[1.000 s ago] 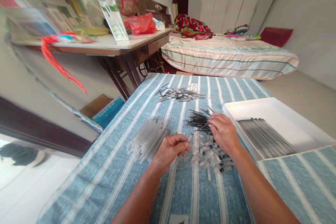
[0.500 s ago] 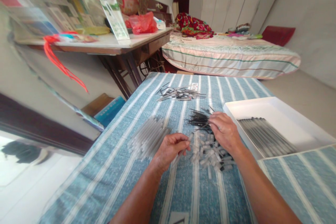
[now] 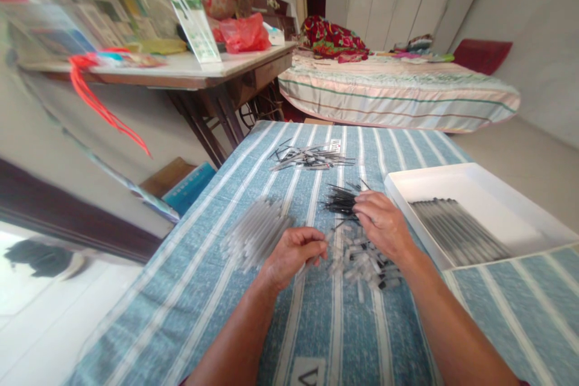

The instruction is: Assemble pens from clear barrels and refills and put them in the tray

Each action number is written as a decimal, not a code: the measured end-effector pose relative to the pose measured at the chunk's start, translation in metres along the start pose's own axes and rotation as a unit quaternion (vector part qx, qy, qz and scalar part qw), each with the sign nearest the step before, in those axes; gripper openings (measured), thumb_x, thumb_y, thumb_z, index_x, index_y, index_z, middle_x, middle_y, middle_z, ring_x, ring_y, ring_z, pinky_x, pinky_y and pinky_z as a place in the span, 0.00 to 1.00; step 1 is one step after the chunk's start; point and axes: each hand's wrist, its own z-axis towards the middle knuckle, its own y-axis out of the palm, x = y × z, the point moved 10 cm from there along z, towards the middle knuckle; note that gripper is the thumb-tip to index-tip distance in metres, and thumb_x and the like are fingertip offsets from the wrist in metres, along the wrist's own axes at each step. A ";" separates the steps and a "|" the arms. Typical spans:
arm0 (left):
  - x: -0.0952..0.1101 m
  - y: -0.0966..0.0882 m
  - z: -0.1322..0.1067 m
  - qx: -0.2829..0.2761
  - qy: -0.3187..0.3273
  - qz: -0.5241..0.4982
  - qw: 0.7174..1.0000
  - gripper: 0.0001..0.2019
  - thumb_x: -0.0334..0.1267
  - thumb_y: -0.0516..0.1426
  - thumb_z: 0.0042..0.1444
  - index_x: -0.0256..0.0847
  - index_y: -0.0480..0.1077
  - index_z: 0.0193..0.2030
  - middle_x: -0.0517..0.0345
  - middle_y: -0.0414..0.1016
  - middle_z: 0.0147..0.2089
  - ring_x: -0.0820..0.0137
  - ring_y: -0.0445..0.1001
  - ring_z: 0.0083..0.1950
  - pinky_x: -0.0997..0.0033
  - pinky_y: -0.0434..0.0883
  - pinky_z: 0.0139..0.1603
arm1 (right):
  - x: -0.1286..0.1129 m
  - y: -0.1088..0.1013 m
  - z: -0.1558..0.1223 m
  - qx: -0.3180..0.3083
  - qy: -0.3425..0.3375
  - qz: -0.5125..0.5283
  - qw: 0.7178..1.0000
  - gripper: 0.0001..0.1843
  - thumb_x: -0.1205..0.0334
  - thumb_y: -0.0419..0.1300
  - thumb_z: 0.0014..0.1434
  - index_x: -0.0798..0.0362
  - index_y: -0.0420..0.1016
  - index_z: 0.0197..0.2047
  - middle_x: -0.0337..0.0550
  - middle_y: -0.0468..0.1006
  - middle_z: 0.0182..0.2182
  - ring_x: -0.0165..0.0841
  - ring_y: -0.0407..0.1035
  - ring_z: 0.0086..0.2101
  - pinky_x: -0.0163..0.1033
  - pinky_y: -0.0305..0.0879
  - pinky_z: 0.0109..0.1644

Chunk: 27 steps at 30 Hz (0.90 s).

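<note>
My left hand point(image 3: 292, 253) is curled closed around a clear pen barrel whose tip pokes out toward the right. Beside it lies a pile of clear barrels point(image 3: 256, 232). My right hand point(image 3: 382, 223) rests palm down, fingers bent, at the near end of a bunch of thin black refills point(image 3: 339, 199); what its fingertips pinch is hidden. Under and beside that hand lies a heap of small clear caps point(image 3: 362, 259). All of it sits on a blue striped cloth point(image 3: 316, 325).
A white tray point(image 3: 479, 193) with finished pens point(image 3: 456, 235) lined up in it stands at the right. Another small pile of thin parts point(image 3: 312, 158) lies farther back. A cluttered sewing table point(image 3: 203, 69) stands at the left, a bed point(image 3: 398, 93) behind.
Both hands stay nearly where they were. The left hand's fingers have curled tighter round the barrel; the view has shifted slightly.
</note>
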 end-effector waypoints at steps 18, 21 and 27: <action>0.002 -0.004 0.000 0.021 0.024 -0.089 0.995 0.09 0.37 0.63 0.44 0.36 0.72 0.32 0.59 0.75 0.24 0.77 0.66 0.21 0.76 0.61 0.24 | -0.037 -0.006 0.009 0.011 -0.003 0.072 0.997 0.17 0.73 0.51 0.57 0.52 0.69 0.48 0.50 0.72 0.47 0.38 0.64 0.50 0.49 0.63 0.55; 0.004 -0.004 -0.001 0.025 0.029 -0.095 0.995 0.09 0.37 0.63 0.44 0.35 0.72 0.32 0.59 0.75 0.24 0.77 0.66 0.21 0.76 0.62 0.24 | -0.030 -0.023 0.011 0.067 0.031 0.066 0.995 0.17 0.72 0.53 0.55 0.51 0.69 0.48 0.49 0.71 0.48 0.39 0.64 0.51 0.50 0.61 0.56; 0.010 -0.001 -0.002 0.017 0.049 -0.121 0.991 0.07 0.36 0.62 0.46 0.34 0.72 0.31 0.58 0.75 0.25 0.77 0.67 0.22 0.76 0.63 0.24 | -0.020 -0.017 0.008 0.034 0.050 0.043 0.997 0.15 0.70 0.54 0.55 0.51 0.71 0.45 0.47 0.76 0.40 0.38 0.69 0.43 0.46 0.66 0.50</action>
